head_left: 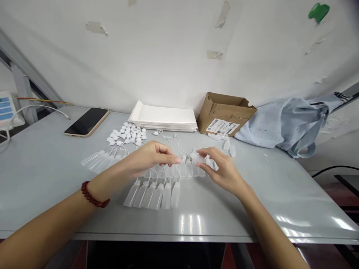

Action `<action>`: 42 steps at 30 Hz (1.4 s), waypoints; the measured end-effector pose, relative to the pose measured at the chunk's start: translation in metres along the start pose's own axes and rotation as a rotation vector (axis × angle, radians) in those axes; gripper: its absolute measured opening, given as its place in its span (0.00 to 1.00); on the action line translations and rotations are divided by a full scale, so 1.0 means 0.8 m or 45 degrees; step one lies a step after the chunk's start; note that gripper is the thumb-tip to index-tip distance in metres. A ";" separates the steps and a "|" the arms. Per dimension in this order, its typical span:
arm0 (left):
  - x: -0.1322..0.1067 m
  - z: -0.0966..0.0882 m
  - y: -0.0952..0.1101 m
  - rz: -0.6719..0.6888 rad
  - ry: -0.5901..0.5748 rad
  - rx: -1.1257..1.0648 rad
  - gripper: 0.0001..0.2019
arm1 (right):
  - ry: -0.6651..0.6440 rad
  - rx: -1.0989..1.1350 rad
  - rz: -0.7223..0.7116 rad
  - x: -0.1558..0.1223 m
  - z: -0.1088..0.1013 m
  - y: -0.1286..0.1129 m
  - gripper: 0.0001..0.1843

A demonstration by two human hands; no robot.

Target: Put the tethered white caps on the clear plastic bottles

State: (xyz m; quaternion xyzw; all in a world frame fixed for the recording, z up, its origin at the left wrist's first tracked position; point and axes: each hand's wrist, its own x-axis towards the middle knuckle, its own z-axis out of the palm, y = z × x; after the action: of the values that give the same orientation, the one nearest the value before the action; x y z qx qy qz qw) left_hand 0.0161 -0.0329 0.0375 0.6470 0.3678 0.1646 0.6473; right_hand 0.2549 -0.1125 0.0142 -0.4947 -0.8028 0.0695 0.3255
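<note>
My right hand [221, 168] pinches a small translucent squeeze bottle [198, 157] above the grey table [42, 175]. My left hand [151, 157], with a dark red bead bracelet [94, 196] on its wrist, has its fingers closed at the bottle's tip on something too small to name. Under the hands lie rows of similar small bottles with tethered caps [154, 194]. Another group of bottles [98, 160] lies to the left. A heap of small white caps [127, 135] sits behind them.
A phone [86, 121] lies face up at the back left. A stack of white padded envelopes [165, 117] and an open cardboard box [224, 114] stand against the wall. A light blue cloth bag [286, 123] lies at the right. A power strip with cables [7, 110] is far left.
</note>
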 end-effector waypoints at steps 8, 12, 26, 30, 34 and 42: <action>-0.002 0.010 0.002 -0.025 0.083 0.129 0.10 | -0.057 -0.003 -0.077 -0.003 0.007 -0.014 0.19; -0.002 0.013 0.000 0.003 0.060 0.140 0.09 | -0.089 -0.024 -0.121 -0.002 0.006 -0.019 0.19; -0.004 0.018 -0.003 0.067 0.026 0.193 0.12 | -0.225 0.202 -0.025 -0.003 0.014 -0.027 0.17; -0.005 0.019 0.000 0.083 0.060 0.099 0.19 | -0.225 0.364 0.133 -0.003 0.013 -0.031 0.17; -0.006 0.020 0.002 0.210 0.067 -0.073 0.19 | -0.192 0.505 0.290 -0.001 0.015 -0.036 0.16; -0.010 0.036 -0.008 0.616 0.351 0.500 0.15 | -0.034 0.732 0.540 0.000 0.022 -0.037 0.18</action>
State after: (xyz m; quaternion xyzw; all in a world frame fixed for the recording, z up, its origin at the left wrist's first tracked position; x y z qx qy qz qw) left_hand 0.0289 -0.0596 0.0301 0.7994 0.3124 0.3253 0.3969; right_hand 0.2225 -0.1236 0.0136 -0.5376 -0.6339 0.3651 0.4193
